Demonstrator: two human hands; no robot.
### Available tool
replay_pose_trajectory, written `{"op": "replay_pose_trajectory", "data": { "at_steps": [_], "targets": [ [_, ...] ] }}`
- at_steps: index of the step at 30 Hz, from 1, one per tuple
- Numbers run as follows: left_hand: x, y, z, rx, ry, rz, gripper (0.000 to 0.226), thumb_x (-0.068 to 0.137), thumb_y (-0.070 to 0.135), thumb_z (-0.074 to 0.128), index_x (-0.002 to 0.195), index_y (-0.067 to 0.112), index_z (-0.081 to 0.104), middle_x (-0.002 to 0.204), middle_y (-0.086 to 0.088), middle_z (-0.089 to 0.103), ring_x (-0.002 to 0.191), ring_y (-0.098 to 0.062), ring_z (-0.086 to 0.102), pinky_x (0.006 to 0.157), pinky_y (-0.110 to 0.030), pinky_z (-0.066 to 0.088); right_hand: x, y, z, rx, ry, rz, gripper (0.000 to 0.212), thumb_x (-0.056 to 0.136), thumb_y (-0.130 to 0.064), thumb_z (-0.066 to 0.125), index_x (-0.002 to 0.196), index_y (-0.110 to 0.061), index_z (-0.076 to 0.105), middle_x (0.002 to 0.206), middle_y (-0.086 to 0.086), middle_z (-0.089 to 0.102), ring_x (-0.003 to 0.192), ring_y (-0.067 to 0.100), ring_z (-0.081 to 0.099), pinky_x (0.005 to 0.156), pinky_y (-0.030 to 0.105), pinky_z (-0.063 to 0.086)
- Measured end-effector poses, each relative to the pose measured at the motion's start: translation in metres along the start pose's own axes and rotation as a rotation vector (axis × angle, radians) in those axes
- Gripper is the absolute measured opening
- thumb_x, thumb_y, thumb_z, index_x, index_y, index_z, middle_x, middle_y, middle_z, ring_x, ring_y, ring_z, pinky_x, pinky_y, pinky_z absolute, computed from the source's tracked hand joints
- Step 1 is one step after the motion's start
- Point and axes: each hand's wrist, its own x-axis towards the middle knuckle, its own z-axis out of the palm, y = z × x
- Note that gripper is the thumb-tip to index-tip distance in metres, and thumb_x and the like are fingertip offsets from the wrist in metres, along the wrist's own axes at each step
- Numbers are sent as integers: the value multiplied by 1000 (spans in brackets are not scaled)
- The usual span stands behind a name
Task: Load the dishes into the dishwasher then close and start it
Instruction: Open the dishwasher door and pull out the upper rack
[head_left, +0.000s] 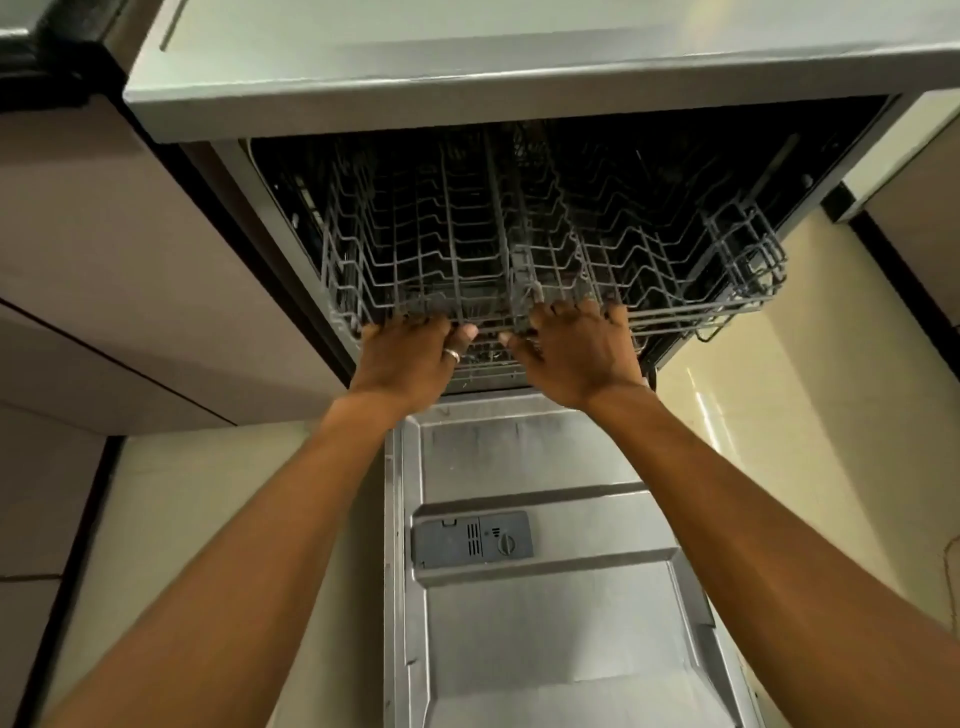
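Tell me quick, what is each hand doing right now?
Left hand: closed, holding the front rail of the wire rack.
Right hand: closed, holding the same front rail.

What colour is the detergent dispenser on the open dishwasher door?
The rectangular plastic detergent dispenser is dark grey; head view shows it best.

A home kitchen: dishwasher (519, 234) under countertop (467, 67).

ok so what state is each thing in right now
dishwasher door: open, folded down
rack: empty, partly out
detergent dispenser: lid closed
left hand: grips the rack's front rim
right hand: grips the rack's front rim
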Motion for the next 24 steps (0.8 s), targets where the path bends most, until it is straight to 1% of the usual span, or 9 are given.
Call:
{"op": "replay_pose_trajectory", "data": {
  "at_steps": [4, 6, 8, 11, 13, 15, 17, 21, 24],
  "targets": [
    [-45, 14, 8, 10, -38, -41, 50, 105, 56, 22, 119, 23, 58, 130, -6, 64, 125, -32, 53, 97, -44, 32, -42, 1, 0, -13, -86, -9, 54, 101, -64, 23, 128, -28, 53, 130, 1, 63, 125, 27, 53, 103, 48, 30],
    [-70, 19, 14, 17, -7, -36, 48, 104, 55, 24, 108, 22, 59, 119, -4, 68, 118, -30, 57, 95, -42, 32, -65, 2, 5, 5, -67, -34, 52, 99, -66, 25, 117, -28, 56, 116, 0, 68, 113, 25, 60, 98, 45, 32],
    [-93, 22, 19, -6, 18, -26, 48, 103, 57, 24, 100, 25, 59, 111, -1, 70, 112, -27, 60, 93, -42, 33, -86, 2, 8, 12, -43, -54, 52, 97, -69, 29, 110, -29, 60, 101, -1, 72, 99, 24, 65, 93, 42, 35],
    [-124, 27, 25, -77, 10, -37, 39, 102, 58, 26, 90, 33, 53, 106, 2, 69, 109, -26, 61, 92, -43, 34, -115, -1, 11, 68, -54, -68, 53, 95, -71, 33, 102, -29, 65, 89, -2, 73, 89, 22, 68, 93, 43, 37],
    [-141, 32, 30, -86, 10, -48, 40, 101, 60, 26, 90, 34, 54, 101, 4, 68, 108, -24, 61, 94, -44, 34, -133, -1, 11, 100, -56, -81, 55, 94, -72, 32, 98, -29, 66, 88, -2, 72, 86, 22, 67, 92, 45, 38],
    [-158, 38, 35, -75, 30, -67, 43, 101, 61, 26, 80, 31, 50, 88, 9, 62, 102, -22, 61, 94, -43, 32, -150, 1, 14, 116, -72, -86, 56, 95, -73, 29, 97, -29, 65, 90, -1, 71, 86, 22, 66, 90, 44, 39],
    [-171, 41, 42, -84, 43, -78, 45, 100, 63, 27, 72, 31, 44, 80, 12, 55, 96, -20, 61, 94, -43, 32, -164, 2, 19, 131, -80, -98, 57, 96, -72, 26, 94, -29, 64, 91, -2, 71, 85, 22, 65, 89, 44, 40],
    [-198, 42, 52, -134, 78, -58, 47, 100, 68, 22, 68, 38, 39, 74, 13, 53, 84, -16, 55, 91, -44, 32, -189, 1, 25, 138, -72, -124, 56, 99, -68, 26, 95, -28, 65, 91, -1, 71, 83, 21, 64, 90, 45, 42],
    [-214, 43, 56, -125, 78, -53, 48, 98, 72, 16, 71, 39, 41, 74, 15, 53, 82, -13, 52, 87, -42, 32, -204, 0, 28, 156, -66, -132, 55, 99, -67, 27, 92, -28, 64, 87, -2, 70, 80, 20, 64, 93, 47, 43]
  ]
}}
